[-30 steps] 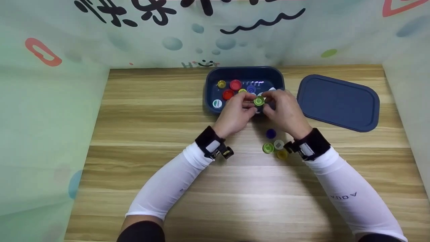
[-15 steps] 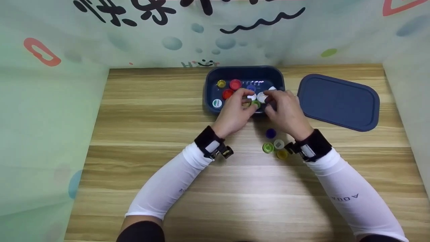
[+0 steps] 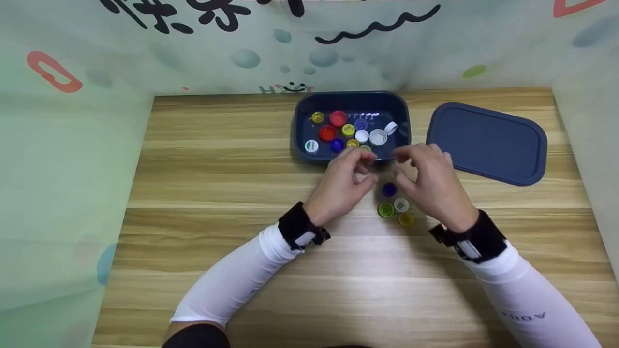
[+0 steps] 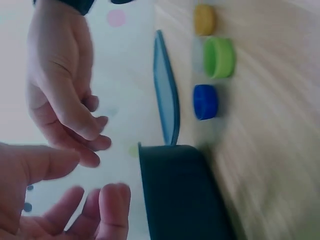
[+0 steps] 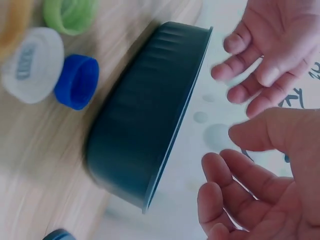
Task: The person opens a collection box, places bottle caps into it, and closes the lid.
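Drawing back from the dark blue box (image 3: 350, 100) since half a second ago, the left hand (image 3: 340, 186) and the right hand (image 3: 435, 186) are now hovering about its near side, and the green cap (image 3: 365, 149) that the left hand was pinching is lying inside by the near wall — partly hidden behind that hand's fingers. Each grip is holding nothing: the fingers are curving loosely, with the thumbs standing apart from the fingertips. Just left of the green cap, a gold cap (image 3: 353, 144) and a dark blue cap (image 3: 337, 145) are resting, while red, yellow, white and purple caps are lying farther back — a small white cap (image 3: 390, 128) is tilting near the right wall. On the desk (image 3: 217, 193), a blue cap (image 3: 389, 189) is lying nearest the box, with a white cap (image 3: 401, 205), a second green cap (image 3: 386, 210) and a yellow cap (image 3: 406, 219) sitting close together beyond it. To the box's right, a matching lid (image 3: 488, 144) is lying at a slant.
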A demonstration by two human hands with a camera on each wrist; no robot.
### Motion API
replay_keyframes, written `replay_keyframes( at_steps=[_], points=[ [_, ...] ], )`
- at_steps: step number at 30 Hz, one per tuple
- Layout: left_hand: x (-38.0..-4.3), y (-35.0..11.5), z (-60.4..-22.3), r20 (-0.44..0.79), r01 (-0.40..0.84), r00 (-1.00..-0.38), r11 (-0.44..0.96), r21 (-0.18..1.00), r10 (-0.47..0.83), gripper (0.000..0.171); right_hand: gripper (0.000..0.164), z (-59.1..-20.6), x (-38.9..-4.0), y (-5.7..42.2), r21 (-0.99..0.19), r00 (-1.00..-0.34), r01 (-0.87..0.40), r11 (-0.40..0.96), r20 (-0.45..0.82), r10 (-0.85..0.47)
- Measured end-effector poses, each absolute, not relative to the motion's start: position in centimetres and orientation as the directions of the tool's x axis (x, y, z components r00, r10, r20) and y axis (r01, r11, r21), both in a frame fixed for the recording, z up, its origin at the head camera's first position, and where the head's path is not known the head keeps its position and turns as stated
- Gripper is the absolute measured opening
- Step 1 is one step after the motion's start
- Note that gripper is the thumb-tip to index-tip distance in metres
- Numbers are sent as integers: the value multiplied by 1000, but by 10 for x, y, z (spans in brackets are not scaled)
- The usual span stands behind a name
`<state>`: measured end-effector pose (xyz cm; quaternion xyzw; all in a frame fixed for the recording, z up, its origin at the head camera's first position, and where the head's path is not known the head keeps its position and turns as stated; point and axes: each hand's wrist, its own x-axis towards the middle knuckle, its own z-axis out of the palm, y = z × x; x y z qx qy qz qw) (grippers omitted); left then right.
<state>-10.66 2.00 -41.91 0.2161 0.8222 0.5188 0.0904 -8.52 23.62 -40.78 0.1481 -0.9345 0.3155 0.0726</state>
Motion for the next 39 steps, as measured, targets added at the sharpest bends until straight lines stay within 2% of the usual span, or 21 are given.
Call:
replay_keyframes(
  at_steps=[4,11,17,21,24,34,39],
  points=[
    [-93,25,-426,39,296,-851,417,859,523,31,29,-411,-67,246,-542,-943,-334,771,199,-268],
    [-64,39,-439,-98,323,-758,503,802,644,26,34,-426,-39,262,-492,-950,-299,818,68,-306],
    [-46,48,-448,-140,450,-697,580,679,704,29,36,-443,-23,272,-451,-947,-288,845,4,-321],
    [-41,51,-452,-137,516,-686,609,602,715,31,33,-454,-18,272,-461,-946,-271,845,-33,-322],
    [-40,53,-454,-156,517,-681,620,590,716,33,32,-458,-16,270,-476,-943,-276,835,-32,-330],
    [-41,56,-456,-245,413,-683,640,648,688,33,29,-469,-6,263,-516,-926,-345,784,48,-375],
    [-41,57,-456,-250,366,-686,620,694,684,34,27,-471,-4,261,-555,-921,-355,752,69,-383]
  ],
)
